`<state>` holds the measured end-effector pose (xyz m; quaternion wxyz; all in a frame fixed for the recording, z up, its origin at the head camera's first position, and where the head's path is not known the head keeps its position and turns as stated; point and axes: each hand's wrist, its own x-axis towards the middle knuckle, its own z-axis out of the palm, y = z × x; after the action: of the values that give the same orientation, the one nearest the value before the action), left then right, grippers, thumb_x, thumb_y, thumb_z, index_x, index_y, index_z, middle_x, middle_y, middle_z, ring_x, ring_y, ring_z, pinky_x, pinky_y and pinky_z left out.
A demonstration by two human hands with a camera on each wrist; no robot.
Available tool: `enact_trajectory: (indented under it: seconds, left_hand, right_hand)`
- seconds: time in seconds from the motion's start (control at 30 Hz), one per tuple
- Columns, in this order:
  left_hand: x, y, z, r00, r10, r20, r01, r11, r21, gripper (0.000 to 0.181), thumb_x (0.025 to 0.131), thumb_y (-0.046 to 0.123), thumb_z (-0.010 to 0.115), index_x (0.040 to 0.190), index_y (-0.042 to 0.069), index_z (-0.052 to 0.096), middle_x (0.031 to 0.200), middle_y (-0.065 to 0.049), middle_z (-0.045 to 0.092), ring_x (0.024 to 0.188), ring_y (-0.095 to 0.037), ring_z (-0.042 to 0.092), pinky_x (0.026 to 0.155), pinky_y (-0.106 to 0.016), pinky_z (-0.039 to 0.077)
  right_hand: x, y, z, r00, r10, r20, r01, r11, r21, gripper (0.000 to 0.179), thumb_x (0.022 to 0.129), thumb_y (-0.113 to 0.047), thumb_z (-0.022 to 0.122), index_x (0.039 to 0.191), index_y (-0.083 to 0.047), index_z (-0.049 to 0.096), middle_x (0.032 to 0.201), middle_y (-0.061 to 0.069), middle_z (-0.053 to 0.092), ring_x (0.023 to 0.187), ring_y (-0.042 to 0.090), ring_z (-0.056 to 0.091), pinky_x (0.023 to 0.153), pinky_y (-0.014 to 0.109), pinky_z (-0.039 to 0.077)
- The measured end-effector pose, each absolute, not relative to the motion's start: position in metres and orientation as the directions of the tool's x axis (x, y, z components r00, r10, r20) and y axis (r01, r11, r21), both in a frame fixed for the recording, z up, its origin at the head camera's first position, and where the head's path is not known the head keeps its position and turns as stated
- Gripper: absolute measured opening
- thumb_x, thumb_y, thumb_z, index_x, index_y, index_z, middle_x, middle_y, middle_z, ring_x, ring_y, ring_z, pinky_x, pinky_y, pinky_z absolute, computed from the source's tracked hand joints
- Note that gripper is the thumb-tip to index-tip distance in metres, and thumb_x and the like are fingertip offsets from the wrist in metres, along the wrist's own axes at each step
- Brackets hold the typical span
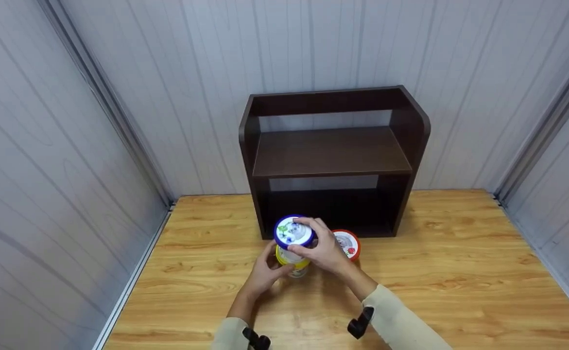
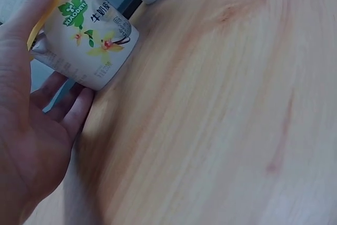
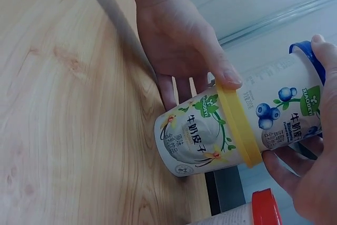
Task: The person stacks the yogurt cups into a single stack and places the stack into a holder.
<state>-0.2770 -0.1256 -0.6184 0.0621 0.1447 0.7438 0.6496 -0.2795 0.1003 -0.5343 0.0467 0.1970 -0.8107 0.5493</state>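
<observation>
A cup with a yellow rim and vanilla-flower print [image 3: 192, 130] stands on the table, and my left hand [image 1: 261, 276] grips its rim between thumb and fingers. Stacked on it is a cup with a blue lid and blueberry print [image 3: 284, 106]; its round lid faces up in the head view. Thumb and fingers of my right hand [image 1: 327, 250] hold this upper cup around its lid. Just right of the stack, a red-lidded cup [image 1: 351, 244] is partly hidden by the right hand. In the left wrist view, only the yellow-rimmed cup [image 2: 95, 40] shows its full label.
Behind the cups stands a dark brown two-level shelf [image 1: 333, 150], its lower front edge close to the stack. The wood-grain table [image 1: 206, 243] reaches back to pale panelled walls [image 1: 206, 97], with walls on both sides too.
</observation>
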Motion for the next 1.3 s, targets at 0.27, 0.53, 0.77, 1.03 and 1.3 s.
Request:
enact_trajectory:
  seconds: [0.27, 0.53, 0.77, 1.03, 1.3]
  left_hand:
    - [-0.278, -0.128, -0.621, -0.956, 0.282, 0.085, 0.122, 0.116, 0.986, 0.080, 0.104, 0.013, 0.081, 0.171, 0.003, 0.037, 0.166, -0.031, 0.054, 0.158, -0.049, 0.051, 0.136, -0.064, 0.039]
    - [-0.280, -0.130, -0.621, -0.947, 0.310, 0.082, 0.120, 0.105, 0.987, 0.082, 0.105, 0.015, 0.080, 0.172, 0.005, 0.035, 0.166, -0.029, 0.054, 0.158, -0.046, 0.051, 0.137, -0.063, 0.038]
    - [-0.281, -0.131, -0.622, -0.946, 0.314, 0.088, 0.129, 0.113, 0.985, 0.081, 0.106, 0.018, 0.080, 0.172, 0.004, 0.035, 0.168, -0.029, 0.052, 0.159, -0.049, 0.050, 0.136, -0.066, 0.039]
    - [-0.282, -0.130, -0.623, -0.947, 0.309, 0.092, 0.132, 0.111, 0.985, 0.079, 0.105, 0.015, 0.082, 0.170, 0.004, 0.038, 0.165, -0.030, 0.055, 0.158, -0.048, 0.052, 0.134, -0.064, 0.042]
    - [-0.280, -0.130, -0.623, -0.948, 0.303, 0.094, 0.133, 0.108, 0.985, 0.079, 0.105, 0.013, 0.081, 0.170, 0.003, 0.037, 0.165, -0.030, 0.054, 0.159, -0.049, 0.050, 0.136, -0.064, 0.039]
  right_hand:
    - [-0.278, 0.100, -0.533, -0.919, -0.269, 0.289, -0.369, 0.322, -0.872, 0.065, 0.095, -0.032, 0.093, 0.153, -0.020, 0.066, 0.139, 0.014, 0.064, 0.130, 0.029, 0.065, 0.113, 0.049, 0.055]
    - [-0.279, 0.099, -0.534, -0.918, -0.260, 0.298, -0.375, 0.329, -0.867, 0.066, 0.093, -0.033, 0.093, 0.152, -0.021, 0.067, 0.138, 0.013, 0.066, 0.129, 0.027, 0.065, 0.114, 0.050, 0.055]
    - [-0.277, 0.102, -0.533, -0.914, -0.260, 0.312, -0.387, 0.323, -0.864, 0.077, 0.092, -0.033, 0.094, 0.160, -0.019, 0.060, 0.151, 0.014, 0.065, 0.137, 0.032, 0.063, 0.120, 0.056, 0.051]
    - [-0.276, 0.115, -0.529, -0.929, -0.216, 0.300, -0.354, 0.287, -0.890, 0.082, 0.092, -0.031, 0.095, 0.164, -0.023, 0.056, 0.161, 0.016, 0.061, 0.145, 0.036, 0.062, 0.119, 0.058, 0.053]
    - [-0.280, 0.128, -0.526, -0.917, -0.203, 0.344, -0.390, 0.273, -0.879, 0.080, 0.093, -0.028, 0.093, 0.163, -0.016, 0.057, 0.158, 0.020, 0.063, 0.142, 0.044, 0.067, 0.106, 0.059, 0.065]
